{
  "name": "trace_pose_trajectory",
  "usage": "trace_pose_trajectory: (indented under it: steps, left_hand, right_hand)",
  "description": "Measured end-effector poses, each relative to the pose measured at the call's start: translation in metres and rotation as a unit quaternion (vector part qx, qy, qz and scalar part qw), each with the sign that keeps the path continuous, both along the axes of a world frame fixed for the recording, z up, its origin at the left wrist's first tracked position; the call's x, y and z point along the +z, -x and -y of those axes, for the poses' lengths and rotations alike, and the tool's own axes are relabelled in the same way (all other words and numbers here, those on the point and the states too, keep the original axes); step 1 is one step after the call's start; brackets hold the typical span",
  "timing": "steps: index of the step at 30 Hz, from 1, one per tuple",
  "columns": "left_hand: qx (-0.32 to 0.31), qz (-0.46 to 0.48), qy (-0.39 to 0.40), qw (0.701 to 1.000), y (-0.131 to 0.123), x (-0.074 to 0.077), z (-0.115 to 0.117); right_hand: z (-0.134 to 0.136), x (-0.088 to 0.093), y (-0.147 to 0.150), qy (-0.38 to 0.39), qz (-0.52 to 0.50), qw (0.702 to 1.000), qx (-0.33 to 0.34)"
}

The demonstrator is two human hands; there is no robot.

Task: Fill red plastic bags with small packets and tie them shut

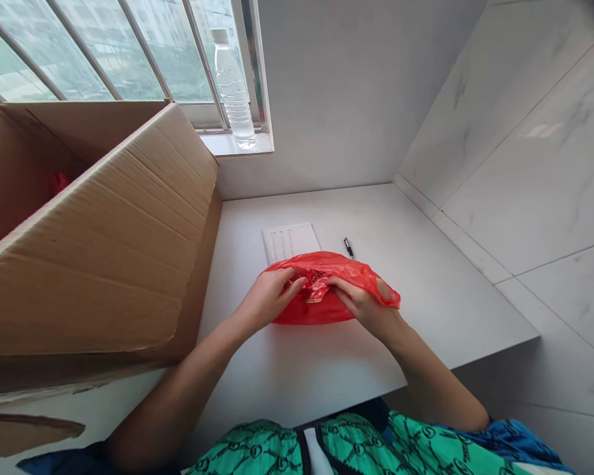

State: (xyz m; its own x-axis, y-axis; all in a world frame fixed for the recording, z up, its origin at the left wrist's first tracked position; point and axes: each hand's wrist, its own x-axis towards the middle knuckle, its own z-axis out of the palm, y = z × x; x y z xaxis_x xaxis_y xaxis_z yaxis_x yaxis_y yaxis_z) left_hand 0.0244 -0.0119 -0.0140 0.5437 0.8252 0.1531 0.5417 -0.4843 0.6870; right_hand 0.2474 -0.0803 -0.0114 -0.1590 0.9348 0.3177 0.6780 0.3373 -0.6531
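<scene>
Between both hands (266,298) (362,305), red plastic bag (307,311)

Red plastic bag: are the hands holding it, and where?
The left hand and right hand grip the red plastic bag by its crumpled upper edge, one at each side.

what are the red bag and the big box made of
The red bag looks like thin, glossy plastic film, probably polyethylene, given its crinkles and slight translucence. The box looks like plain, unfinished corrugated cardboard, from its brown, faintly ribbed flaps.
</scene>
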Motion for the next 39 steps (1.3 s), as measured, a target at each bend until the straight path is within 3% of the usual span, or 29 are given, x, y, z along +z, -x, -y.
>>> trace_pose_trajectory:
  steps: [5, 10, 17, 22, 28, 33, 39]
  left_hand:
    - [-0.007, 0.143, 0.2, 0.969, -0.003, 0.004, 0.006]
    - [0.041, 0.246, 0.262, 0.932, 0.003, 0.0, 0.008]
    - [0.04, 0.292, 0.277, 0.915, 0.002, -0.001, 0.013]
    - [0.031, 0.293, 0.283, 0.913, 0.006, 0.005, 0.013]
    - [0.025, 0.296, 0.284, 0.912, 0.01, 0.001, 0.014]
    - [0.018, 0.292, 0.272, 0.917, 0.007, -0.002, 0.019]
    - [-0.001, 0.269, 0.281, 0.921, 0.007, 0.01, 0.022]
  right_hand:
    - [-0.01, -0.012, 0.002, 0.01, -0.144, 0.986, 0.082]
    - [-0.017, -0.01, 0.007, 0.125, -0.29, 0.948, 0.032]
    - [-0.03, -0.005, 0.013, 0.163, -0.362, 0.916, 0.057]
    - [-0.033, -0.013, 0.013, 0.146, -0.393, 0.908, 0.016]
    - [-0.032, -0.012, 0.013, 0.142, -0.372, 0.917, 0.012]
    - [-0.031, -0.004, 0.016, 0.151, -0.354, 0.921, 0.051]
    - [-0.03, 0.004, 0.014, 0.157, -0.321, 0.931, 0.073]
